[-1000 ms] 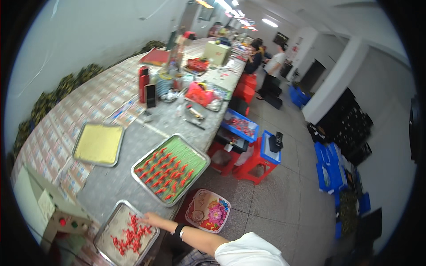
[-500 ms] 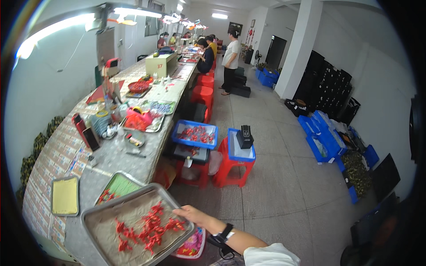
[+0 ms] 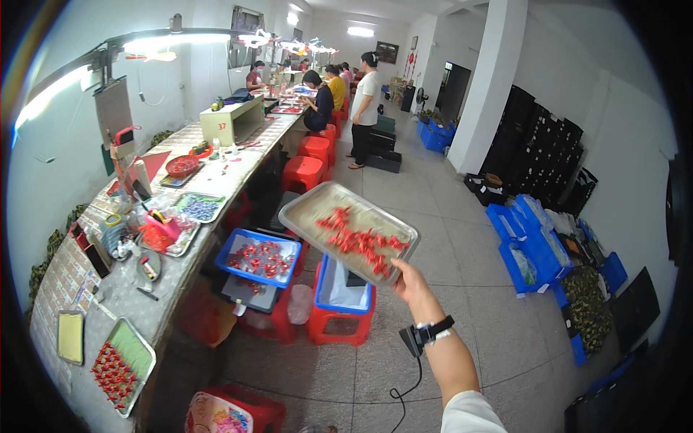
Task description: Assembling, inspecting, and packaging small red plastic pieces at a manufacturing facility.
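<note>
Tabletop (image 3: 173, 278) is running along the left. Pale box (image 3: 218, 131) is standing far up it, bearing red print. Red stool (image 3: 338, 328) is supporting a blue tray (image 3: 339, 297), partly hidden behind the metal tray (image 3: 309, 211), which is hanging in mid-air, right of the tabletop, red pieces (image 3: 361, 235) lying loose on its liner. Right hand (image 3: 413, 287) is grasping its near corner; left hand: out of view. Second blue tray (image 3: 251, 276) is holding similar pieces. On the tabletop, a green-lined tray (image 3: 134, 342) is holding red pieces in rows; a smaller yellow-lined tray (image 3: 71, 337) is lying beside it.
</note>
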`<state>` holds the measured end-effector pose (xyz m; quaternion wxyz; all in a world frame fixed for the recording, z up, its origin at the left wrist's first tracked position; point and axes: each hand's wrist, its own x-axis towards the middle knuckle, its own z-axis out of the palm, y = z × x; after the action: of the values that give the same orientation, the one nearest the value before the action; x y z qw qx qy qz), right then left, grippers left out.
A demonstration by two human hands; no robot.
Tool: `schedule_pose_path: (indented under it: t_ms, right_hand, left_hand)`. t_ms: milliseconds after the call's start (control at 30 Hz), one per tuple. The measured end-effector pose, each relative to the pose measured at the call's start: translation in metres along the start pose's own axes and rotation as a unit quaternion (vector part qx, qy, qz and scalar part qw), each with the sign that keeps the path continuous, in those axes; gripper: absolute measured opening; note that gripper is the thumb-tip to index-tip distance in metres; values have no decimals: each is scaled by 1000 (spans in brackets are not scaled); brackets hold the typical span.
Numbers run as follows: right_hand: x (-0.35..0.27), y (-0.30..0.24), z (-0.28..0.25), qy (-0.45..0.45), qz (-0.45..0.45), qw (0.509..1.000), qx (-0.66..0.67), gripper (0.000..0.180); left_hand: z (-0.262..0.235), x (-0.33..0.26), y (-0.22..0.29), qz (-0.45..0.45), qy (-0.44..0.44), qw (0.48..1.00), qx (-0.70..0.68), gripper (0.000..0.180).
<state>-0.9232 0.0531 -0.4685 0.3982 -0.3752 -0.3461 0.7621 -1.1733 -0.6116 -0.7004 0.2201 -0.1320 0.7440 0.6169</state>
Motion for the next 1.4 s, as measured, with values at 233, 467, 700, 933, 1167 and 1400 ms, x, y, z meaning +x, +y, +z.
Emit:
schedule_pose_path:
  t_ms: [233,467,700,933,1167,1400]
  right_hand:
    - [205,-96,-92,73,-37,996,46,22]
    - [371,-196,-190,110,-9,990,90,14]
    - [588,-332,-258,95,-27,995,24,13]
    - [809,-404,-254,-2,46,998,30,10]
    - [1040,-427,-221,-3,102,991,86,10]
    - [1231,-481,-171,7,124,988,91,13]
  left_hand:
    - [237,-44,-35,-124,-188,974,-22,24]
    - [454,-48,-48,-175,-257,944,113,30]
    - [685,-69,-19,-77,-122,984,103,34]
    - [903,-148,-14,-140,-142,980,21,40]
    - [1095,-51,43,-34,-25,999,12,33]
    - [1307,20,272,148,-43,988,-4,24]
